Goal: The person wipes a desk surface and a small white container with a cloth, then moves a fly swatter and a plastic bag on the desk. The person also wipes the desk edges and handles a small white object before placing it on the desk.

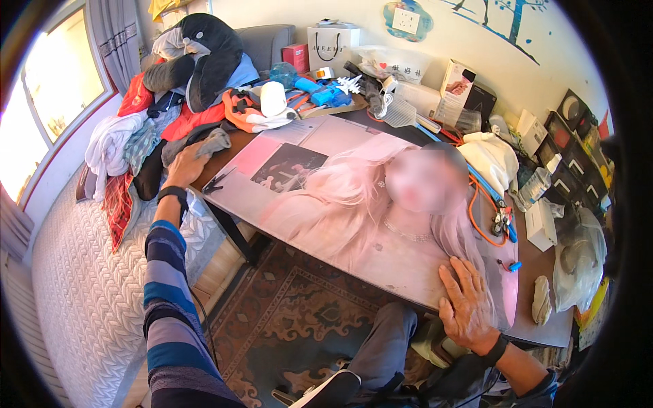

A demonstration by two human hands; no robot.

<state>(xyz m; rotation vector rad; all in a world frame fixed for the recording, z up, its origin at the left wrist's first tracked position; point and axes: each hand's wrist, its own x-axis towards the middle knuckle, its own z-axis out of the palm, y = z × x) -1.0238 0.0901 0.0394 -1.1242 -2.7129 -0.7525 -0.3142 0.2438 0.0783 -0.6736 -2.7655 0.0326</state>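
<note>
My left hand (185, 165) is stretched out to the far left corner of the desk. Its fingers are closed on a crumpled grey cloth (215, 143), beside a heap of clothes. Flat near the desk's front edge, at the right, lies my right hand (469, 309), fingers extended and holding nothing. It rests on a large pink desk mat (326, 224) printed with a long-haired figure. By the mat's left edge lies a small black item (216, 182), too small to make out.
Clothes (129, 143) and a dark plush toy (218, 61) are piled on the bed (88, 272). Along the wall stand a white paper bag (332, 46), boxes and tools. An orange cord (479, 224), a white box (541, 224) and a plastic bag (579, 258) lie at the right.
</note>
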